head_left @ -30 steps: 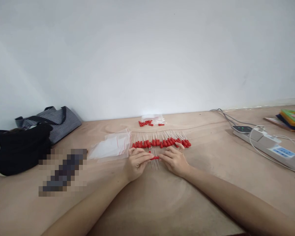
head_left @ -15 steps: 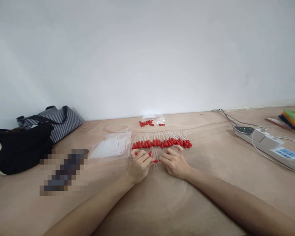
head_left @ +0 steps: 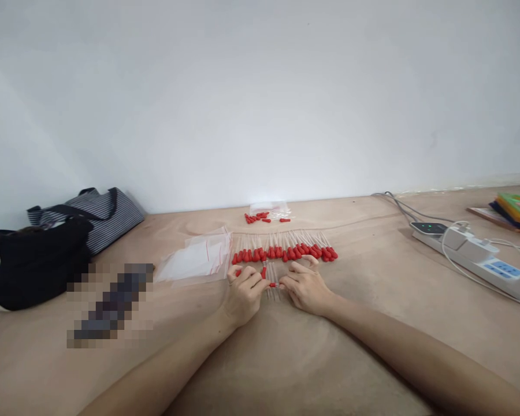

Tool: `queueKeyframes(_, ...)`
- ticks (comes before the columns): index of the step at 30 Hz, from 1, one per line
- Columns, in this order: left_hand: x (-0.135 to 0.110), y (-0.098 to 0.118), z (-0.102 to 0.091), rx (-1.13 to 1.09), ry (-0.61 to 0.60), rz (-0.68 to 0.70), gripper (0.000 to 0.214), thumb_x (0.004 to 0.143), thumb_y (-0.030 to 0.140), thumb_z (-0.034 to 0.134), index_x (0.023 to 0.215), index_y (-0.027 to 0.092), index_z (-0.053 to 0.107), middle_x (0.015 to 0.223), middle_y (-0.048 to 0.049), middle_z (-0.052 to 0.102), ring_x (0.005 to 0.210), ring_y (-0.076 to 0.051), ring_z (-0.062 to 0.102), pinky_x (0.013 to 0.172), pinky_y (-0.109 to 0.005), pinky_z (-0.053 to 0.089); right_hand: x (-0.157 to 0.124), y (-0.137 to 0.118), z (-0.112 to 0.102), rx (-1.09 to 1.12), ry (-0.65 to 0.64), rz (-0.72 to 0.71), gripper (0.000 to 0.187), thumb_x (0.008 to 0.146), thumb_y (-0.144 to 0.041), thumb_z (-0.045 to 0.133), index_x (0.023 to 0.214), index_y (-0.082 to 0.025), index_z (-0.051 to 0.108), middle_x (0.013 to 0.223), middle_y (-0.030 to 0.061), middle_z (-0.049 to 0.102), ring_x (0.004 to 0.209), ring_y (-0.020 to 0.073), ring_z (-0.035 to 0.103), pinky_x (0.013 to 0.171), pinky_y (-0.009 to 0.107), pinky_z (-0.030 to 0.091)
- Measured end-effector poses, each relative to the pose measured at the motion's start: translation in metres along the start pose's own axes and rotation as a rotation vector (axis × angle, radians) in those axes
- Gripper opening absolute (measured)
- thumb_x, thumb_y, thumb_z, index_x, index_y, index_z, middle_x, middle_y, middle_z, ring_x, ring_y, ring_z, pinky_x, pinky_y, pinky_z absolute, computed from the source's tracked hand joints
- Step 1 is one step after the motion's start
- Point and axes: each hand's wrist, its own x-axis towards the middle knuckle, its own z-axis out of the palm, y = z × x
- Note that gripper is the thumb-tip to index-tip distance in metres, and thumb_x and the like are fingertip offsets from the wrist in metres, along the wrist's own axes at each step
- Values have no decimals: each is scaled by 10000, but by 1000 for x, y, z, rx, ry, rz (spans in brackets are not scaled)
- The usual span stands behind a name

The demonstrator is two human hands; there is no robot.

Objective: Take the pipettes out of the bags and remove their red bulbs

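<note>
Bulb (head_left: 273, 285), red, sat pinched in the left hand (head_left: 245, 290), well in from the table's (head_left: 260, 364) near edge; the right hand (head_left: 307, 287) gripped what looked like a clear tube (head_left: 278, 285) at its mouth. A crooked push could have cracked the tube or scattered the loose tubes (head_left: 274, 295) beneath. Red-ended droppers (head_left: 292, 252) crowded the space beyond, plastic bags (head_left: 199, 255) leftward. A black bag (head_left: 39, 266) filled the left edge, a power strip (head_left: 479, 263) the right.
</note>
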Motion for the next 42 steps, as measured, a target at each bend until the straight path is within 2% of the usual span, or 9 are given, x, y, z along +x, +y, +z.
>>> queueKeyframes(5, -2, -2, -3, 28, -4, -5, 262, 857, 153, 396, 690, 202, 593, 554, 24, 567, 650, -135, 492, 742, -367, 239, -2, 2, 1, -3, -37, 10, 245, 844, -198, 405, 641, -173, 540, 519, -20, 552, 680, 115, 435, 909, 405, 93)
queueKeyframes(12, -8, -13, -17, 34, 18, -201, 154, 824, 223, 499, 735, 242, 622, 643, 27, 620, 713, -150, 545, 754, -376, 252, -6, 7, -1, -7, -2, 114, 223, 836, -234, 431, 676, -192, 581, 560, -24, 572, 718, 123, 455, 893, 392, 117)
queueKeyframes(16, -11, -19, -10, -35, -26, -276, 163, 823, 239, 473, 809, 213, 633, 716, -13, 606, 716, -150, 550, 710, -327, 345, -6, 6, -1, 7, 4, 193, 158, 802, -218, 458, 811, -212, 616, 664, -7, 603, 736, 132, 447, 867, 393, 132)
queueKeyframes(22, -12, -29, 4, -76, -98, -422, 228, 786, 250, 495, 966, 156, 599, 659, -14, 604, 679, -168, 565, 676, -316, 415, -4, 1, 2, -15, -21, 347, 243, 752, -151, 469, 908, -249, 629, 659, 6, 592, 746, 153, 435, 784, 382, 161)
queueKeyframes(26, -8, -33, 3, -113, -91, -579, 232, 796, 299, 488, 952, 162, 591, 727, -22, 636, 715, -175, 568, 685, -327, 411, 2, -7, 7, -14, -40, 466, 248, 736, -125, 478, 871, -260, 635, 692, 4, 574, 737, 141, 444, 697, 329, 177)
queueKeyframes(29, -3, -40, -2, -85, -89, -633, 177, 794, 264, 466, 874, 195, 607, 794, -30, 645, 768, -195, 557, 684, -343, 383, 6, -13, 11, -7, -112, 485, 272, 719, -86, 465, 879, -239, 622, 733, 8, 559, 733, 128, 458, 645, 298, 173)
queueKeyframes(33, 11, -46, -6, 6, -201, -630, 112, 729, 289, 550, 788, 221, 617, 809, -26, 642, 820, -237, 536, 703, -382, 324, 10, -20, 11, -11, -193, 481, 240, 742, -105, 436, 903, -205, 583, 788, 22, 547, 750, 132, 472, 624, 284, 174)
queueKeyframes(37, 29, -47, 1, 5, -339, -513, 222, 669, 367, 621, 842, 230, 604, 797, -19, 649, 818, -247, 534, 691, -374, 299, 13, -25, 6, -53, -200, 458, 195, 801, -190, 404, 911, -203, 564, 807, 43, 550, 775, 160, 469, 623, 294, 179)
queueKeyframes(42, 37, -50, 16, 34, -368, -405, 194, 681, 388, 609, 794, 231, 624, 732, -14, 666, 767, -238, 550, 687, -369, 283, 14, -26, 1, -66, -176, 417, 218, 842, -252, 381, 970, -219, 554, 815, 37, 573, 803, 165, 462, 644, 304, 191)
